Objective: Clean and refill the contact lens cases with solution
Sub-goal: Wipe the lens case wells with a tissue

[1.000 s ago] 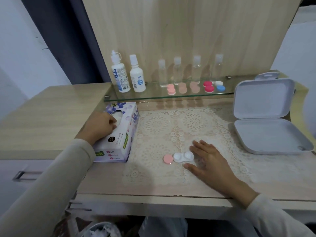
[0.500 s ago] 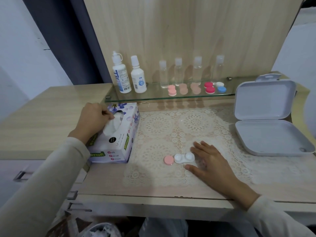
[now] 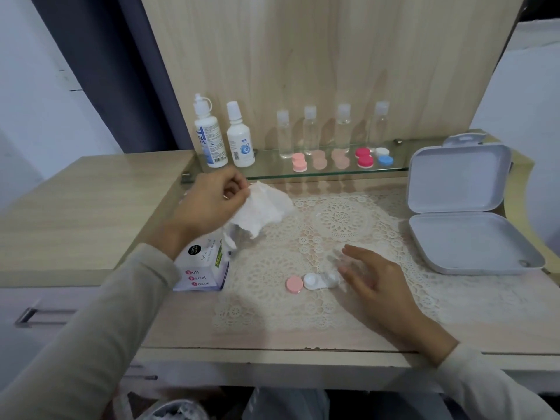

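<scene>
On the lace mat (image 3: 348,225), towards its front edge, lies the white contact lens case (image 3: 320,281) with both wells uncapped; whether they hold liquid cannot be told. One pink cap (image 3: 294,284) lies touching the case's left end. The right hand (image 3: 375,283) hovers just right of the case, fingers spread and loose, gripping nothing; its fingertips are blurred, so contact with the case is unclear. The left hand (image 3: 212,204) is raised above the tissue box (image 3: 206,268), thumb and fingers pinched on a crumpled white tissue (image 3: 263,207) that hangs over the mat's left edge. More tissue sticks up from the box's slot.

Behind, a glass shelf (image 3: 333,174) carries two white solution bottles (image 3: 241,137), four small clear bottles (image 3: 309,131) and a row of capped lens cases (image 3: 363,157) in pink, peach, red and white-and-blue. At the right a white hinged box (image 3: 463,237) sits with its lid raised, its front corner near the mat's right edge. A stretch of lace lies between the case and that box. The right forearm crosses the desk's (image 3: 75,213) front edge.
</scene>
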`<state>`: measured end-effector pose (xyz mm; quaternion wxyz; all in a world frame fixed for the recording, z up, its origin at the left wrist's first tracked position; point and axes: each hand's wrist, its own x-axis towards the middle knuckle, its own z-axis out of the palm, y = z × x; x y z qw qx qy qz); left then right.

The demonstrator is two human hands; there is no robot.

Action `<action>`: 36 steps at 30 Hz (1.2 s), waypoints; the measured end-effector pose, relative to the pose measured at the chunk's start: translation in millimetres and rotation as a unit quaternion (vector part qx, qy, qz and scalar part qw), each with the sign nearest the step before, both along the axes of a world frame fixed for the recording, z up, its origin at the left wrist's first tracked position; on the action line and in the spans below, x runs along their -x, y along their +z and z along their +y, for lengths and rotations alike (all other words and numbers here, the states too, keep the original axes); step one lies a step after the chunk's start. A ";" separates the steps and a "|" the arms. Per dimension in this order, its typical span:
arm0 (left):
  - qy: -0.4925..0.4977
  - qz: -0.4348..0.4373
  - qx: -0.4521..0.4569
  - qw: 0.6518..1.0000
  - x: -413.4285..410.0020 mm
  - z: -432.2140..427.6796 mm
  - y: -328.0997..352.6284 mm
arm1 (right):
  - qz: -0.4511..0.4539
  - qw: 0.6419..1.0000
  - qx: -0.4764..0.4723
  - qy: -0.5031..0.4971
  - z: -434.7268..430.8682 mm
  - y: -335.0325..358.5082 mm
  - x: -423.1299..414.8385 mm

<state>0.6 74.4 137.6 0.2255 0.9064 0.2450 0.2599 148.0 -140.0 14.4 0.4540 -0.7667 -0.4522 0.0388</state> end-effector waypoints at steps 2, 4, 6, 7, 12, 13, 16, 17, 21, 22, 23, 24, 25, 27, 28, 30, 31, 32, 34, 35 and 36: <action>-0.034 -0.002 0.023 0.999 -6.8 -18.6 -10.7 | 0.007 0.999 -0.051 0.000 2.2 12.7 -0.5; -0.074 0.001 0.047 0.996 -13.7 -34.6 -22.1 | 0.036 0.994 -0.099 0.009 6.3 27.6 0.9; -0.102 0.002 0.068 0.992 -19.1 -47.0 -32.0 | 0.076 0.990 -0.119 0.014 11.6 42.6 3.6; -0.114 -0.002 0.075 0.991 -21.0 -52.1 -35.9 | 0.085 0.990 -0.114 0.021 14.3 49.0 4.8; -0.144 -0.032 0.111 0.983 -24.1 -70.4 -44.2 | 0.058 0.998 -0.022 0.032 22.0 53.1 6.1; -0.141 -0.037 0.121 0.982 -23.8 -71.7 -44.7 | 0.052 0.998 -0.032 0.022 21.9 51.0 5.7; -0.133 -0.018 0.147 0.980 -20.9 -72.0 -48.7 | 0.080 0.995 -0.061 0.023 19.3 46.9 5.7; -0.128 0.010 0.139 0.982 -19.8 -70.8 -51.7 | 0.095 0.993 -0.065 0.028 18.3 46.1 4.8; -0.096 0.090 0.079 0.988 -16.2 -66.5 -67.0 | 0.129 0.988 -0.072 0.039 14.9 46.3 2.1; -0.090 0.082 0.089 0.989 -16.1 -66.3 -70.2 | 0.137 0.987 -0.076 0.038 14.4 46.3 1.8; -0.085 0.070 0.109 0.988 -16.1 -66.7 -72.7 | 0.143 0.986 -0.080 0.037 13.8 45.7 1.5; -0.079 0.058 0.132 0.986 -16.3 -67.4 -74.8 | 0.151 0.984 -0.083 0.037 13.6 44.6 1.4; -0.071 0.046 0.156 0.984 -16.7 -68.1 -76.7 | 0.160 0.983 -0.084 0.037 13.4 43.3 1.1; -0.059 0.017 0.215 0.975 -18.1 -69.0 -79.3 | 0.171 0.981 -0.083 0.036 13.2 40.8 0.4; -0.053 -0.001 0.247 0.967 -18.6 -69.7 -79.9 | 0.171 0.981 -0.084 0.036 12.8 39.8 -0.1; -0.037 -0.040 0.292 0.955 -19.5 -69.8 -80.2 | 0.162 0.983 -0.080 0.043 10.9 39.0 0.0; -0.030 -0.057 0.304 0.951 -19.8 -69.5 -79.7 | 0.157 0.984 -0.074 0.051 9.6 39.0 1.0; -0.027 -0.072 0.317 0.945 -20.2 -69.5 -78.9 | 0.155 0.984 -0.067 0.060 8.5 38.7 2.6; -0.034 -0.097 0.348 0.932 -20.8 -71.0 -76.4 | 0.149 0.984 -0.058 0.077 7.6 36.4 4.8; -0.040 -0.106 0.361 0.926 -21.0 -72.2 -75.2 | 0.144 0.985 -0.053 0.084 7.9 35.0 5.4; -0.044 -0.113 0.369 0.921 -21.4 -73.9 -74.0 | 0.143 0.984 -0.051 0.093 8.5 33.9 6.1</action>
